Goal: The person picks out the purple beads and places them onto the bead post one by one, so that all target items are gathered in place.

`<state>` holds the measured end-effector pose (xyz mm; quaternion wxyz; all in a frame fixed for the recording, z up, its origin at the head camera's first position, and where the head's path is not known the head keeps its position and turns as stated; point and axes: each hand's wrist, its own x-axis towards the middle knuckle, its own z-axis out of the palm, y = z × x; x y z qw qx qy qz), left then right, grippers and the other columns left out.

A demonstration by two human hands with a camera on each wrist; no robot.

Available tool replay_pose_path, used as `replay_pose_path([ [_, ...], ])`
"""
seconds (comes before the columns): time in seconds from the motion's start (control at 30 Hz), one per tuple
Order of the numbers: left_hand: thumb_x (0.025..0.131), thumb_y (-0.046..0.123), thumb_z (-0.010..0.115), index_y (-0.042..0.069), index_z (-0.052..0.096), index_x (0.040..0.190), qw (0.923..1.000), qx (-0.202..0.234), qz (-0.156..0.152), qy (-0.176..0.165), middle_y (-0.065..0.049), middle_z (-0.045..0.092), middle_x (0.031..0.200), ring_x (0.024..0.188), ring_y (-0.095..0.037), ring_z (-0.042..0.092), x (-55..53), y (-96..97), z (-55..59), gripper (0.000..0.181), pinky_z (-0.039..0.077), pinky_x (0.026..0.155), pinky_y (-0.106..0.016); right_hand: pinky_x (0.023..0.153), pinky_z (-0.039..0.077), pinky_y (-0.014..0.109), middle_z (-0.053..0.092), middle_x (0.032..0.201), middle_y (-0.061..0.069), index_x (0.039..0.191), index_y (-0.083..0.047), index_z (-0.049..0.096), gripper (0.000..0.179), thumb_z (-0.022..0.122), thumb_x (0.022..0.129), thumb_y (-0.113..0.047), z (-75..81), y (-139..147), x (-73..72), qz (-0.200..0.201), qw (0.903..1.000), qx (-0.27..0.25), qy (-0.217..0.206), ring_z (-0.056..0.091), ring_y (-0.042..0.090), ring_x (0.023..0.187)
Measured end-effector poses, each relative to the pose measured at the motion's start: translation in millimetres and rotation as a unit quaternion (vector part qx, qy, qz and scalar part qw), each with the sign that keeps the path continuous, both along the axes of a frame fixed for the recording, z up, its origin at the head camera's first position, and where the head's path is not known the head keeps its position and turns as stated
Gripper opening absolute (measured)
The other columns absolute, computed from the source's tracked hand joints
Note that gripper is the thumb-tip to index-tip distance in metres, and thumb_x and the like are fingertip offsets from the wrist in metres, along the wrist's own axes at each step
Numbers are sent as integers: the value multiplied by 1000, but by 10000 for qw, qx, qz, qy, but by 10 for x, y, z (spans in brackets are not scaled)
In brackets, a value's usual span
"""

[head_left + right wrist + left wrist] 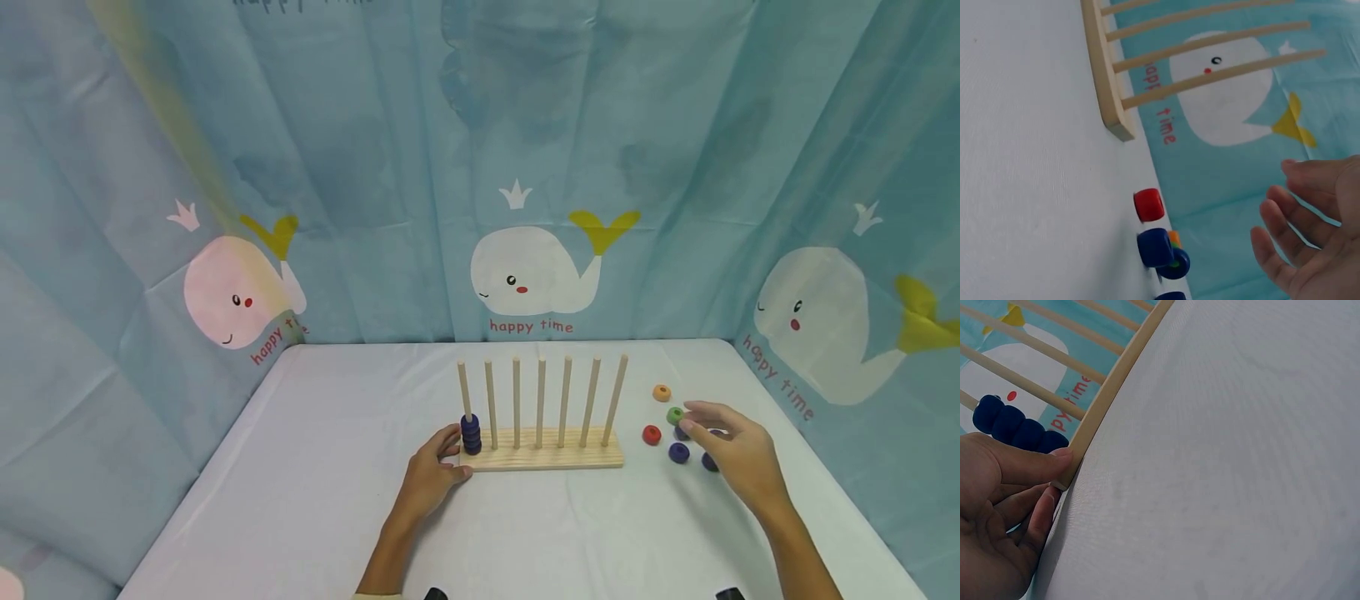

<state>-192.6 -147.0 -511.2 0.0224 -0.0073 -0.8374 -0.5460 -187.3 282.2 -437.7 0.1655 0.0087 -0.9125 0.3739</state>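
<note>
A wooden peg rack (pixel 542 461) with a row of upright pegs stands on the table. Several dark blue beads (pixel 470 435) are stacked on its leftmost peg. My left hand (pixel 433 475) holds the left end of the base, pinched between thumb and fingers in the left wrist view. To the right of the rack, my right hand (pixel 738 454) hovers over loose beads, its fingers apart and holding nothing. Near it lie a green bead (pixel 674 415), a red bead (pixel 652 434), an orange bead (pixel 662 392) and several blue beads (pixel 678 452), some partly hidden by that hand.
A white cloth (pixel 337 467) covers the table. Blue curtains (pixel 390 167) printed with whales hang behind and along both sides. Two small black objects (pixel 729 594) poke in at the bottom edge of the head view.
</note>
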Motion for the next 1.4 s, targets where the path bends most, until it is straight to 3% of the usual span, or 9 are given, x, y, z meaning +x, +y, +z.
replay_pose_path([
  [0.1,78,4,76,12,48,143,10000,-10,-2,6,-5,56,138,119,-23,56,-3,2,-9,71,50,93,-37,92,49,49,69,111,11,128,-10,62,50,60,94,-47,-24,44,-1,7,9999,-104,-120,58,29,111],
  [0.2,78,3,77,12,48,142,10000,-49,10,15,-4,56,138,118,-22,56,-7,3,-17,71,50,92,-36,92,44,61,68,114,16,129,-7,60,52,60,94,-45,-49,80,3,-1,9994,-256,-240,56,36,114],
  [0.43,78,3,77,13,48,143,10000,-63,33,24,-4,56,137,118,-22,56,3,3,-9,71,50,92,-36,93,42,62,66,117,18,131,-8,59,56,61,92,-49,-129,157,-23,86,9982,-367,-463,55,37,116],
  [0.67,78,4,77,13,48,142,10000,-63,11,60,-4,57,137,117,-22,57,11,2,4,70,50,92,-36,91,42,65,64,121,21,134,-8,56,59,61,92,-49,-182,235,-40,102,9965,-287,-775,49,47,121],
  [1.4,78,4,77,14,48,142,9999,-71,-14,94,-4,56,137,117,-22,57,7,2,-3,71,50,92,-36,86,44,60,62,124,21,137,-5,53,60,68,90,-39,-364,470,-49,-119,9907,-391,-1300,52,43,118],
])
